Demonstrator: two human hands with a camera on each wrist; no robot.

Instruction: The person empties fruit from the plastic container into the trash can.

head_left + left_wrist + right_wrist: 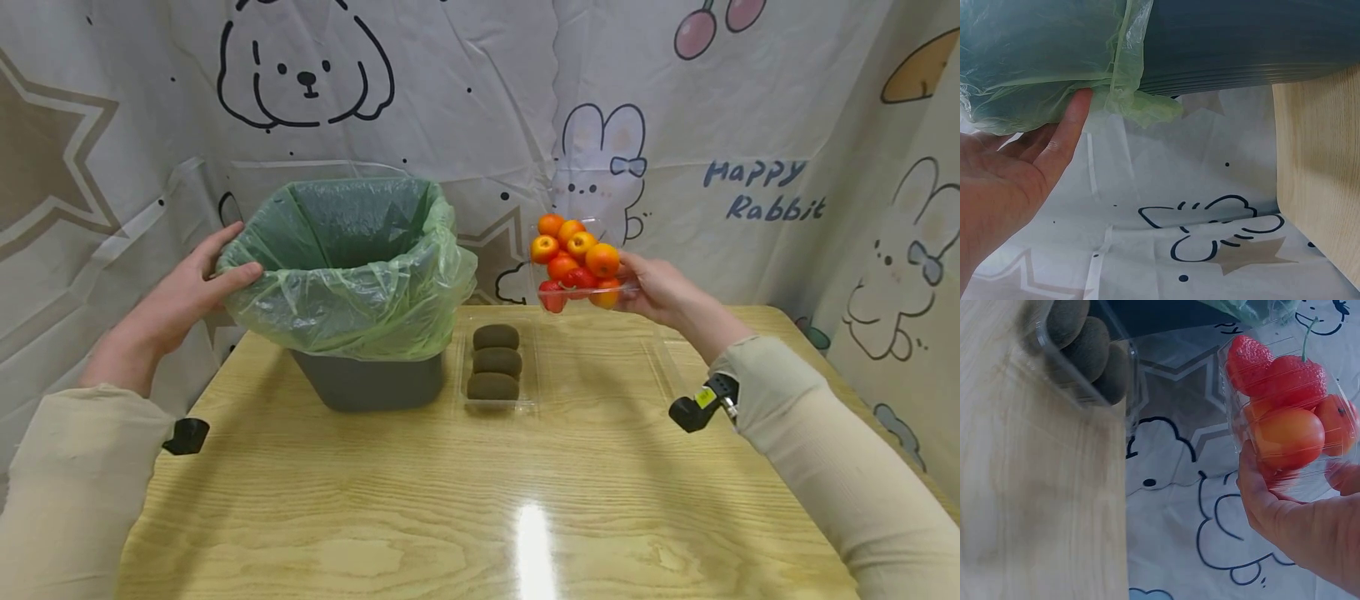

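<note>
My left hand [187, 283] presses against the left side of a grey trash bin [367, 379] lined with a green plastic bag [352, 308]. Its thumb and fingers are spread along the outside of the lined rim, and some are partly hidden in the left wrist view. Above the table at the right, my right hand [656, 287] grips the side of a clear plastic box [551, 307]. Small orange fruits [602, 260] and red strawberries [1297, 380] lie inside it, and the box is tilted towards me.
Between the bin and my right hand, a clear tray [528, 408] with three brown kiwis [497, 362] sits on the wooden table [337, 500]. Another clear tray [663, 367] is partly visible at the right. A printed curtain [480, 108] hangs behind.
</note>
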